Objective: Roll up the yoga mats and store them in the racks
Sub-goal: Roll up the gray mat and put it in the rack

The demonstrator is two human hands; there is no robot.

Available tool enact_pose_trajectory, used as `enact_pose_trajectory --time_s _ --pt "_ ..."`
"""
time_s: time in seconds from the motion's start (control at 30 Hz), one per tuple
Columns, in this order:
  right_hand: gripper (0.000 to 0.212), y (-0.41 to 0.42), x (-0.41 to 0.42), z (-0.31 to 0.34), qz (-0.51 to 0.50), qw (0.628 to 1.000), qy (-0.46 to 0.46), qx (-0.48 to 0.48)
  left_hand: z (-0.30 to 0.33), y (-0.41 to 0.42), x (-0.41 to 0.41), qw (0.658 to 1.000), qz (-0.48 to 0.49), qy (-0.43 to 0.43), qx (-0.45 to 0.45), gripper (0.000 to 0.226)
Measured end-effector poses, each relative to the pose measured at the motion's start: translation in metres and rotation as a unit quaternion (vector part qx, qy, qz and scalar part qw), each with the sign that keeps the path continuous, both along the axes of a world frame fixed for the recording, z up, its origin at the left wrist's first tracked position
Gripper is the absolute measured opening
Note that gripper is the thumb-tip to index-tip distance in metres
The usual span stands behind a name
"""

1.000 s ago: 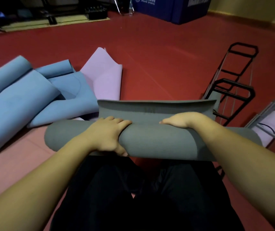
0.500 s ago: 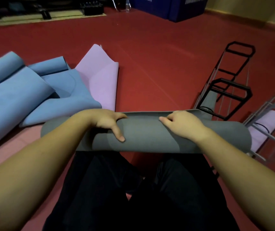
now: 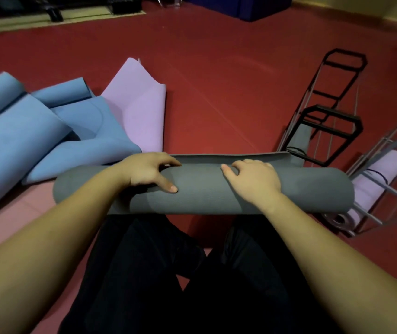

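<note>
Both hands, the left hand [image 3: 148,171] and the right hand [image 3: 253,180], curled over the grey mat [image 3: 202,189] above the person's knees. It looked almost rolled, with a small flap left. One purple mat [image 3: 380,182] lay in the silver rack [image 3: 385,189]. The black rack [image 3: 325,112] seemingly held a grey one. Two blue mats [image 3: 36,131] and one pink mat [image 3: 137,109] waited on the floor.

Red floor [image 3: 216,68]: blue mats [image 3: 36,131], lilac mat [image 3: 142,116], grey roll [image 3: 204,186], apparently two racks.
</note>
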State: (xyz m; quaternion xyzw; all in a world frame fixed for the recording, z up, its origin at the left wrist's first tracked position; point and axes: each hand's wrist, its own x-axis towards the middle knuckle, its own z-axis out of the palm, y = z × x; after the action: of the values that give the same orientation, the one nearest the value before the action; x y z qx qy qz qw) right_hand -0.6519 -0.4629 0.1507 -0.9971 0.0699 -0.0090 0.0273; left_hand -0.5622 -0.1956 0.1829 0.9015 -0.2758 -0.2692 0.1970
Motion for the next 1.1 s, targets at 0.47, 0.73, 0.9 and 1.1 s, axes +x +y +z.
enact_pose_trajectory --time_s 0.47,0.73,0.9,1.1 --pt "0.080 -0.005 0.049 0.012 -0.011 0.983 0.176 0.053 -0.068 -0.010 -0.068 0.897 -0.012 -0.390 0.210 0.127" --pt "0.075 -0.006 0.042 0.040 -0.014 0.974 0.210 0.082 -0.042 -0.010 -0.057 0.882 -0.069 -0.440 0.156 0.113" --pt "0.063 0.000 0.027 0.070 0.027 0.959 0.265 0.097 -0.009 0.003 -0.075 0.881 -0.090 -0.451 0.110 0.110" --pt "0.057 0.008 0.015 0.064 0.055 0.937 0.328 0.106 -0.001 0.015 -0.088 0.922 -0.104 -0.345 0.139 0.118"
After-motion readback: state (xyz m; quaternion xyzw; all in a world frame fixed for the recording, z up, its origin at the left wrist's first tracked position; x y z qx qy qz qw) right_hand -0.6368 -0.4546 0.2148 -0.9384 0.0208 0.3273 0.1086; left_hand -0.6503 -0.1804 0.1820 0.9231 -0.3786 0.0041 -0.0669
